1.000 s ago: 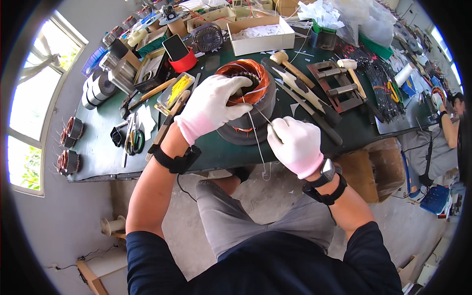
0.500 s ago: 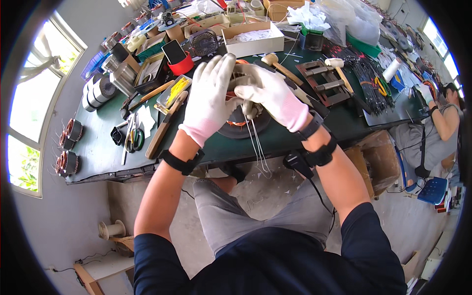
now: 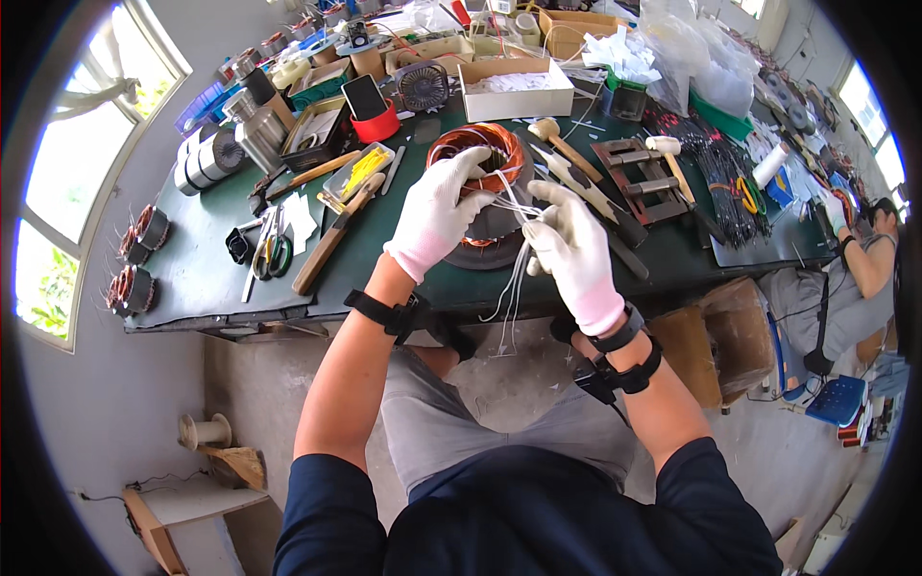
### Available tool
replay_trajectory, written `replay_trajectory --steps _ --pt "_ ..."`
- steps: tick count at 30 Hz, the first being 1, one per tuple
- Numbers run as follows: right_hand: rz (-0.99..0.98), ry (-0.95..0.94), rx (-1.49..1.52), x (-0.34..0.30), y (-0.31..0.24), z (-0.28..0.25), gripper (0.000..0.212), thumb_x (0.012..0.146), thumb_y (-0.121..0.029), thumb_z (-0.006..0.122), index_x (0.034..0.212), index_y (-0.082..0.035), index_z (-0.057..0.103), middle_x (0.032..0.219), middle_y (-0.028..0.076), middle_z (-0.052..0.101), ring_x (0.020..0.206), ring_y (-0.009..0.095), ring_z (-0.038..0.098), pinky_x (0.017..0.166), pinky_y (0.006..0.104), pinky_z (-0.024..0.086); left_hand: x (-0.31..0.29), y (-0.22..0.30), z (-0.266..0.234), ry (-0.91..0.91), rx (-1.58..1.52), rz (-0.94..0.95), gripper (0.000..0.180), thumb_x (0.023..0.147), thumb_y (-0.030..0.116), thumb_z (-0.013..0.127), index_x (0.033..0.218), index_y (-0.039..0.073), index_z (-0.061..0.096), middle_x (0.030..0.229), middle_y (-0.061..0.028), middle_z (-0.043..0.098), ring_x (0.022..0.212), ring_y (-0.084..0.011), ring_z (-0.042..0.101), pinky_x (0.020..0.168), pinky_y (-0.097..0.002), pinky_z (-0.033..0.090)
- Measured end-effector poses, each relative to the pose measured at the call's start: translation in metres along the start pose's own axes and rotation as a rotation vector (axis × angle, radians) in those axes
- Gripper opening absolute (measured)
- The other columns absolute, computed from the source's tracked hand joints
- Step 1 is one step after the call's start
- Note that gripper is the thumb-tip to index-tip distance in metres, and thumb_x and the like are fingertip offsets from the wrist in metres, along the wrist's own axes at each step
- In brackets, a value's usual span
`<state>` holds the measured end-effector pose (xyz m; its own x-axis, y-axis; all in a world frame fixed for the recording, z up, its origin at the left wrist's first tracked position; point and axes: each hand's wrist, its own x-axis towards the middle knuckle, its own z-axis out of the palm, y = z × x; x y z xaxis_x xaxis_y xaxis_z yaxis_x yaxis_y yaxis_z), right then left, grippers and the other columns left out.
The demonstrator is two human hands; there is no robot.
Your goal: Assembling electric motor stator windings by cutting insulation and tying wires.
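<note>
A motor stator (image 3: pixel 512 154) with orange copper windings stands on a dark round base (image 3: pixel 495 255) at the bench's front middle. My left hand (image 3: pixel 432 211), in a white glove with a pink cuff, is curled over the stator's left side, fingers and thumb bent against it. Thin white leads (image 3: pixel 511 288) run out from the stator and hang past the bench edge. My right hand (image 3: pixel 574 252), gloved likewise, pinches these leads between thumb and fingers just right of the stator. The palm of the left hand and the stator's left side are partly hidden.
Mallets (image 3: pixel 567 149) and a metal fixture (image 3: pixel 645 178) lie to the right. Left are scissors (image 3: pixel 274 252), a wooden-handled tool (image 3: pixel 331 240) and a tray of yellow pieces (image 3: pixel 360 173). A white box (image 3: pixel 519 101) stands behind. Another person (image 3: pixel 864 259) sits far right.
My hands have parted and moved down, uncovering the stator. The right hand has shifted right and now pinches the white leads; the left hand stays at the stator's left side.
</note>
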<state>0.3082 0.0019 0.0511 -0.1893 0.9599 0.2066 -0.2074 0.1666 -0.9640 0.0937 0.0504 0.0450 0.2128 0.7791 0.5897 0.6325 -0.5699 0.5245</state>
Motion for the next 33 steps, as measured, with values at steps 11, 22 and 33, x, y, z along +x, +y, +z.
replay_trajectory --steps 11,22,33 --pt "-0.292 -0.051 -0.81 0.014 0.042 -0.013 0.069 0.09 -0.033 0.081 0.145 -0.006 0.049 0.11 0.022 0.072 0.099 0.04 0.072 0.084 0.0465 0.057 0.007 0.005 -0.002 -0.083 -0.028 -0.051 0.05 0.089 0.004 0.078 0.137 0.0 0.063 0.122 -0.0159 0.073 0.11 -0.0234 0.072 0.098 -0.0342 0.056" --pt "-0.122 -0.152 -0.983 0.009 0.033 -0.013 0.076 0.089 -0.031 0.081 0.152 -0.008 0.044 0.137 0.022 0.066 0.119 0.041 0.067 0.101 0.0441 0.053 0.004 0.003 -0.001 -0.051 -0.04 -0.035 0.045 0.087 0.009 0.079 0.13 0.001 0.066 0.117 -0.0184 0.075 0.11 -0.0326 0.073 0.096 -0.038 0.057" --pt "-0.84 -0.055 -0.734 0.023 -0.027 -0.049 0.016 0.103 -0.008 0.066 0.111 0.003 0.075 0.109 0.007 0.075 0.087 0.015 0.068 0.076 0.0326 0.056 0.007 0.007 0.002 -0.081 0.005 -0.021 0.044 0.089 0.002 0.078 0.131 -0.001 0.066 0.123 -0.0154 0.072 0.112 -0.0248 0.073 0.098 -0.0347 0.057"
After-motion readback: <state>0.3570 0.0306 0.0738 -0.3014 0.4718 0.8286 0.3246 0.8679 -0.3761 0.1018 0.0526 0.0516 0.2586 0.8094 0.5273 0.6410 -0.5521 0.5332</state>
